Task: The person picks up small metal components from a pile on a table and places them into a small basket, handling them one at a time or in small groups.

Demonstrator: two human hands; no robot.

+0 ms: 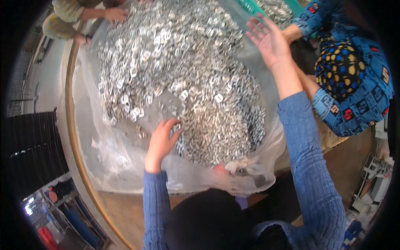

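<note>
A broad heap of small silver metal pieces [216, 129] lies on a clear plastic sheet [121, 166] spread over the table. Flat buckle-like pieces with openings [158, 39] are scattered through its far part, while short stubby ones crowd the near part. At the heap's near left edge is my left hand [163, 139], thumb apart from the slightly bent fingers, with nothing visible in it. My right hand [273, 41] is raised beyond the heap's right side, palm up and fingers stretched out, holding nothing. It partly covers a co-worker's hand and forearm.
At the right sits a person in a blue patterned garment [360, 106], close beside my right arm. Another person's hand [116, 15] touches the heap at the far left. A green basket [252, 7] with more metal pieces stands at the far right. A raised table rim [68, 108] curves along the left.
</note>
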